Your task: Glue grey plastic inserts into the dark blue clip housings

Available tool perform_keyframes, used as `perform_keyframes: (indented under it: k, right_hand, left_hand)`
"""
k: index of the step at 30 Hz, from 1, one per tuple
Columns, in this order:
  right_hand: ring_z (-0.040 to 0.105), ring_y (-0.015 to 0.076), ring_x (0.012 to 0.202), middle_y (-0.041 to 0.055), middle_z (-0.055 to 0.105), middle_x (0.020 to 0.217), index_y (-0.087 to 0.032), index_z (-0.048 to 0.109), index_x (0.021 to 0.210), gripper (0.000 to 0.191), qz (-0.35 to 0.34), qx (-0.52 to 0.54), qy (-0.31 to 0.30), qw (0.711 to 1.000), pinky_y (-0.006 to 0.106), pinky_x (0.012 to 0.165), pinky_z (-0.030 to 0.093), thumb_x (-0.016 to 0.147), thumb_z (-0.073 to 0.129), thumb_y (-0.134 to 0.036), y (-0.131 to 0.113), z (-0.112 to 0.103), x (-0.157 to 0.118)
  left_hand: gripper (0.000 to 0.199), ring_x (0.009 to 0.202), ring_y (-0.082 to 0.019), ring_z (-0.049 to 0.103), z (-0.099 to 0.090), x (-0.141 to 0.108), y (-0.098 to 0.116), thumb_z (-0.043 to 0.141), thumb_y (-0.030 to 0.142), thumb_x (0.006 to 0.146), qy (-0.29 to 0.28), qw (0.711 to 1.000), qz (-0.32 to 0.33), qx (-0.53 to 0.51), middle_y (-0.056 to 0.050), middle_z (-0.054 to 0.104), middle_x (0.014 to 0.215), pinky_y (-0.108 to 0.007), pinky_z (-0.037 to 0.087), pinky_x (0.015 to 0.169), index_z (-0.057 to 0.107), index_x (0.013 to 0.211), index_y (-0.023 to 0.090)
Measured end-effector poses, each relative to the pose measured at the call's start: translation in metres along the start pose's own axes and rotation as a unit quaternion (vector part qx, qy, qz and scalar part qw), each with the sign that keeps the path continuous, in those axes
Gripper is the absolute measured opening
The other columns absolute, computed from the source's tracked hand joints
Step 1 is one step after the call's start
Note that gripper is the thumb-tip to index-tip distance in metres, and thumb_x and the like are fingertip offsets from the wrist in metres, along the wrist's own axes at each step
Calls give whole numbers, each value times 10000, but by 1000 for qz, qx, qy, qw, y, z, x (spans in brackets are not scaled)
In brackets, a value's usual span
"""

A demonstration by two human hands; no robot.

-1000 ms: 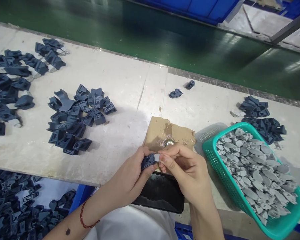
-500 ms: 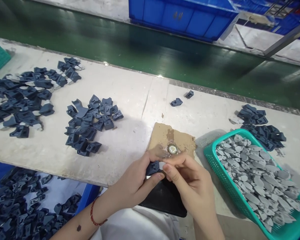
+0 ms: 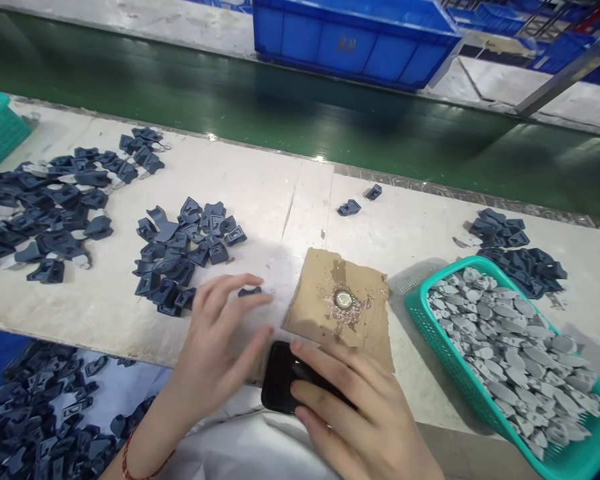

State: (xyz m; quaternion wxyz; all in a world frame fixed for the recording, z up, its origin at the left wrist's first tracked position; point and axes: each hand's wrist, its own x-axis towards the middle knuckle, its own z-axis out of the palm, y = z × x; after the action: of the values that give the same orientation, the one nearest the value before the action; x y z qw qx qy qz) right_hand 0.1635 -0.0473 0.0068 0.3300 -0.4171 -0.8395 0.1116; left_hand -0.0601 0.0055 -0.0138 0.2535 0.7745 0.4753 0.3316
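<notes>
My left hand (image 3: 217,343) hovers at the table's front edge with its fingers spread and nothing between them. Just past its fingertips lies a small dark blue plastic part (image 3: 250,291), partly hidden by the fingers. To the right, my right hand (image 3: 353,407) lies stretched over a black smartphone (image 3: 280,380), covering much of it; its fingers are apart. Beyond the phone, a brown cardboard piece (image 3: 310,293) carries a round metal-rimmed disc (image 3: 344,300) amid wet-looking stains. A pile of dark blue parts (image 3: 173,257) sits left of the cardboard.
A green basket (image 3: 447,347) of small grey pieces (image 3: 505,353) stands at right, with more dark parts (image 3: 523,270) behind it. At left are a larger mixed pile (image 3: 55,200) and a lower blue bin of parts (image 3: 45,427). A green belt (image 3: 180,87) runs behind, below a blue crate (image 3: 350,47).
Both hands have let go of the dark blue part with its grey piece and come apart. My left hand has moved left; my right hand has dropped onto the phone, which sits farther left.
</notes>
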Motion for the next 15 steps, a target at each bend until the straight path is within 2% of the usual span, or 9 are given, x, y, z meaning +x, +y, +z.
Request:
perform_keyframes:
  k: [1,3,5,6,10,15]
  right_hand:
    - [749,202,963,54,812,1196,-199,748,957,199,-2,16,-4,1000,328,838,595,1031,563,-199,-3,0,1]
    - [756,180,895,36,825,1151,-207,737,876,227,-4,44,-9,999,312,798,599,1027,567,-211,-8,1,2]
    - [759,161,867,16,829,1128,-216,718,809,245,-9,67,-13,998,295,776,597,1017,591,-224,-11,2,0]
    - [761,155,877,5,828,1127,-220,711,789,255,-10,80,-21,997,288,779,594,1019,602,-237,-12,3,-1]
    - [751,129,862,-27,827,1026,-228,681,718,351,1,142,-49,989,256,796,577,1048,615,-324,-15,6,-11]
    - [718,137,792,-32,798,862,-262,704,723,376,82,169,-38,982,244,664,520,1060,597,-391,-26,17,-25]
  left_hand:
    - [196,1230,-289,563,-2,2,7,621,244,1018,-36,996,16,-74,-93,656,1272,-451,454,1068,638,1212,267]
    - [165,1042,-250,628,-3,7,20,667,325,1002,-135,963,36,-232,-76,682,1094,-375,528,914,646,1148,251]
    - [152,870,-199,631,0,13,28,713,338,971,-214,917,43,-333,-47,663,958,-299,521,761,645,1049,226]
    - [131,805,-172,613,3,15,30,723,304,954,-235,903,43,-356,-27,641,909,-269,497,711,632,994,219]
    - [154,598,-107,464,18,16,27,667,176,860,-262,873,65,-407,57,476,710,-225,390,581,524,866,233]
    - [171,481,-100,375,30,6,23,574,156,797,-275,851,99,-437,84,386,597,-238,318,482,437,829,252]
